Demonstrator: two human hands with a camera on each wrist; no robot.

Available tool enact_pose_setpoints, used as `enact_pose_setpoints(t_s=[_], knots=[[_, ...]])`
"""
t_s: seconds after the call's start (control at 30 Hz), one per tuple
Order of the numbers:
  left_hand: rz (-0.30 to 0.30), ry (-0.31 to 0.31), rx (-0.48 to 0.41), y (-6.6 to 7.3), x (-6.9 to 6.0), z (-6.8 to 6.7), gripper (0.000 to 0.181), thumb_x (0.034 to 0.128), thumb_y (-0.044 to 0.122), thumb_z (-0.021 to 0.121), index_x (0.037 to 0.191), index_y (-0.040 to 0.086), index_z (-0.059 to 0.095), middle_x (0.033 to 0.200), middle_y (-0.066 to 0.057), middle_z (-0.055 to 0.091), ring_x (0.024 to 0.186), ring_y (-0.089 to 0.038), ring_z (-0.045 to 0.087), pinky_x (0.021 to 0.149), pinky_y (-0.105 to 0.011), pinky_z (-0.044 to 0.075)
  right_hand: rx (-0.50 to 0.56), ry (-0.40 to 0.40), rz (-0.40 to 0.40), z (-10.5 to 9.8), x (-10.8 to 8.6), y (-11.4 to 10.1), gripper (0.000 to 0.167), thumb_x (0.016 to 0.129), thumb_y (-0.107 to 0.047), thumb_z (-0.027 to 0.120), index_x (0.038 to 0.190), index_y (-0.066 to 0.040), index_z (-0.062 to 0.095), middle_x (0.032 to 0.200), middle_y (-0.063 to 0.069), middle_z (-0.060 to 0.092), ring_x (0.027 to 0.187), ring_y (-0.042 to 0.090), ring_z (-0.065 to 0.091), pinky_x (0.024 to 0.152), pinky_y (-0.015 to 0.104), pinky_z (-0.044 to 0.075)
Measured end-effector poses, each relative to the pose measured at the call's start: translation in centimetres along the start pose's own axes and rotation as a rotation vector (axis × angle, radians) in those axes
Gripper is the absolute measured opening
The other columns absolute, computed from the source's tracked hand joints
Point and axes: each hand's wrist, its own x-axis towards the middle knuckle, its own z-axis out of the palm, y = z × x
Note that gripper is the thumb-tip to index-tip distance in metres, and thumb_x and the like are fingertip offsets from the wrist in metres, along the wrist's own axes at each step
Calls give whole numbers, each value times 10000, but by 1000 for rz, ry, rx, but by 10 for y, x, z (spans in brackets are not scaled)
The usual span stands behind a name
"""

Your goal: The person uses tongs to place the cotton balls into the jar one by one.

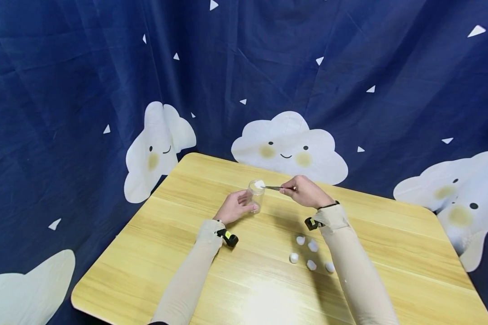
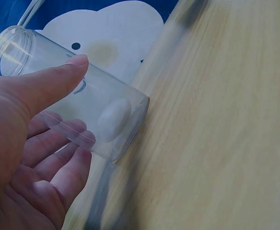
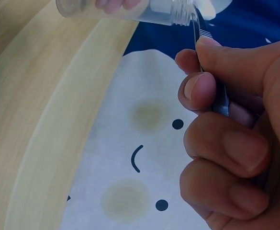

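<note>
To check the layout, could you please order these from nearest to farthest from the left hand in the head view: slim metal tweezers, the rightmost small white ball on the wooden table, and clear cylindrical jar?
1. Clear jar: held in the left hand.
2. Metal tweezers: in the right hand, at the jar's mouth.
3. Rightmost white ball: on the table, beside the right beige sleeve.

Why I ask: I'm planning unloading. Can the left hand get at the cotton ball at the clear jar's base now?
Probably not: the left hand holds the clear jar from outside, its wall shielding that cotton ball, while the tweezers in the right hand crowd the mouth.
</note>
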Motion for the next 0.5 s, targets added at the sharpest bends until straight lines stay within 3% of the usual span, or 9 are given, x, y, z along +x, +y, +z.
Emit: enact_pose_setpoints(t_s=[0.23, 0.5], knots=[[10, 9, -5, 1, 0, 1, 691, 896, 235, 818, 1473, -1, 521, 1516, -196, 561, 1399, -370, 563, 1213, -469, 463, -9, -1, 6, 1, 0, 0, 174, 1016, -105, 650, 1040, -68, 818, 1022, 107, 805, 704, 114, 603, 641, 240, 504], [2, 14, 9, 1, -1, 2, 706, 897, 246, 817, 1486, 7, 510, 1517, -189, 563, 1398, -369, 564, 1212, -477, 464, -4, -4, -21, 1, -2, 0, 181, 1019, -96, 644, 1070, -46, 810, 1066, 167, 798, 736, 116, 623, 661, 256, 517]])
